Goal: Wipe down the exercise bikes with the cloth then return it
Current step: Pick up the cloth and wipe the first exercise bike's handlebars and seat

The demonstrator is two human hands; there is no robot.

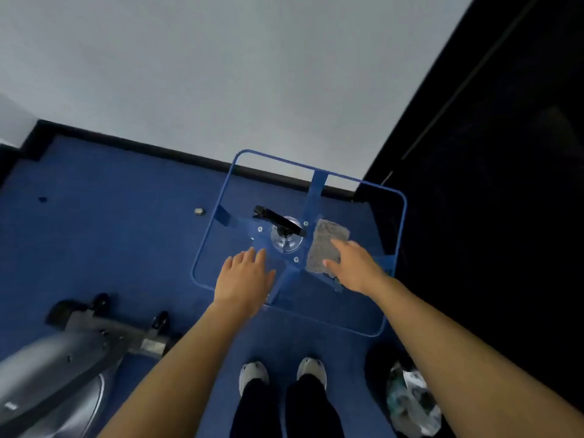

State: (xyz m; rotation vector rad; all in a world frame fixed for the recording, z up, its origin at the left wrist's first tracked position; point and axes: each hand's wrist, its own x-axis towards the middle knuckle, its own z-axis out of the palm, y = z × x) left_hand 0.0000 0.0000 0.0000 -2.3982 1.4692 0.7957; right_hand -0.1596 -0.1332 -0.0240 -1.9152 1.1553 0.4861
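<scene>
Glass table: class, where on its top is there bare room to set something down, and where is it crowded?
Bare: the far left of the table, between the blue rim and the spray bottle. Crowded: the middle and right, with the bottle, the cloth and the right hand on it. The left hand covers the near-left.

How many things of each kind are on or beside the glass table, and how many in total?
Grey cloth on the table: 1
Spray bottle on the table: 1
Exercise bike on the floor: 1
Plastic bag on the floor: 1
Glass table with blue frame: 1
Total: 5
</scene>
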